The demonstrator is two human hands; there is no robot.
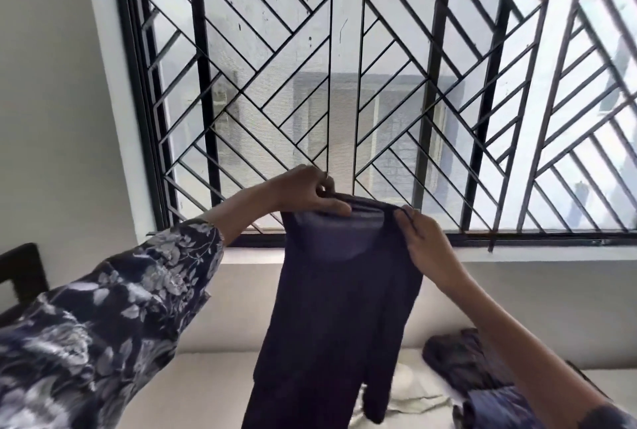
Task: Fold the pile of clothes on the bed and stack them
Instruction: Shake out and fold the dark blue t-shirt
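A dark purple garment (pixel 337 311) hangs full length in front of me, held up in the air before the window. My left hand (pixel 310 192) pinches its top edge on the left. My right hand (pixel 424 242) grips the top edge on the right. The cloth between the hands is thin and lets light through. Its lower end drops out of the bottom of the frame. Behind it, on the pale bed (pixel 206 380), lie a dark crumpled garment (pixel 462 359) at the right and a white cloth (pixel 413 390) next to it.
A large window with a black diagonal grille (pixel 379 84) fills the wall ahead, with a white sill below. A dark wooden chair (pixel 20 277) stands at the far left by the white wall. A bluish cloth (pixel 496 404) lies under my right forearm.
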